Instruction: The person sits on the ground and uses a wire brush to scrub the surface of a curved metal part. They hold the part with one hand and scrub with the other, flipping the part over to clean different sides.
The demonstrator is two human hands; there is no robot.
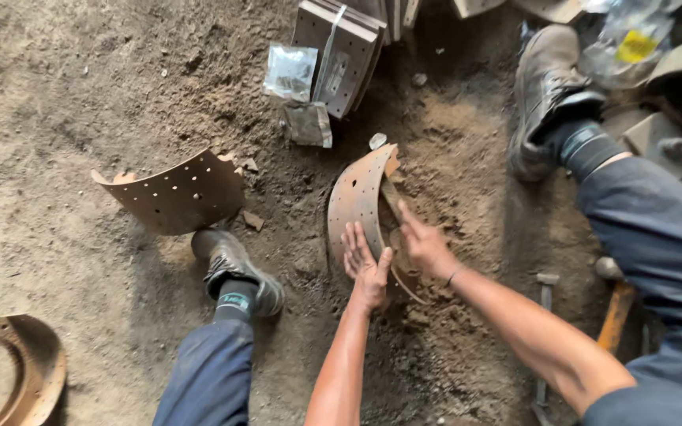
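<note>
Down on a dirt floor, going left to right: a rusty curved shoe at the corner, a second perforated curved plate beyond a boot, then the left hand, fingers flat and spread against the upright brake shoe mid-frame. The right hand curls around its inner web, seemingly steadying it; a firm grip looks needed next. A hammer lies rightward, lining blocks stacked behind.

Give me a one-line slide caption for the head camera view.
Seated on dirt, a person's left hand and right hand steady a rusty curved brake shoe.
</note>
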